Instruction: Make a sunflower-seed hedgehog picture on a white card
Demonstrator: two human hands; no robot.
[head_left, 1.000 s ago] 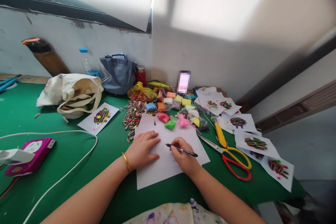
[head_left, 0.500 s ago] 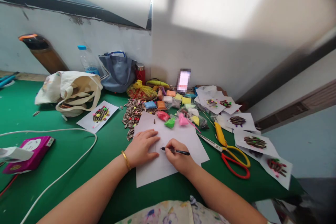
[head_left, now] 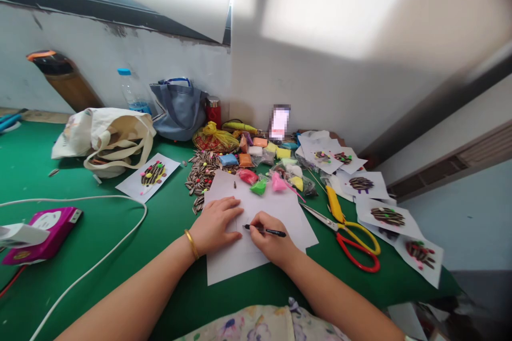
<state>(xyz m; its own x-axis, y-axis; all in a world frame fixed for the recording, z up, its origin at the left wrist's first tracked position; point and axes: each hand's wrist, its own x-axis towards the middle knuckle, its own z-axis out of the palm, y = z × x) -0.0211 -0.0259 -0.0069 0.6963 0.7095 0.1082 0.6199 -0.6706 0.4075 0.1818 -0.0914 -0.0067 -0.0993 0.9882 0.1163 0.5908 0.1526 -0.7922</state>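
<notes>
White paper lies on the green table in front of me, with another sheet partly beneath it. Spread flat on its left side is my left hand, fingers apart, a gold bangle at the wrist. My right hand pinches a black pen, its tip on or just over the paper beside my left thumb. Faint lines show near the tip. A single sunflower seed rests on the paper's upper part. Packets of red clay, green clay and pink clay sit along its top edge.
Sunflower seeds are heaped behind my left hand. Red-and-yellow scissors and a yellow utility knife lie to the right, near several seed-picture cards. A phone leans on the wall. A white cable crosses the left side.
The pen and my right hand have shifted very slightly left. My left hand stays in place on the paper.
</notes>
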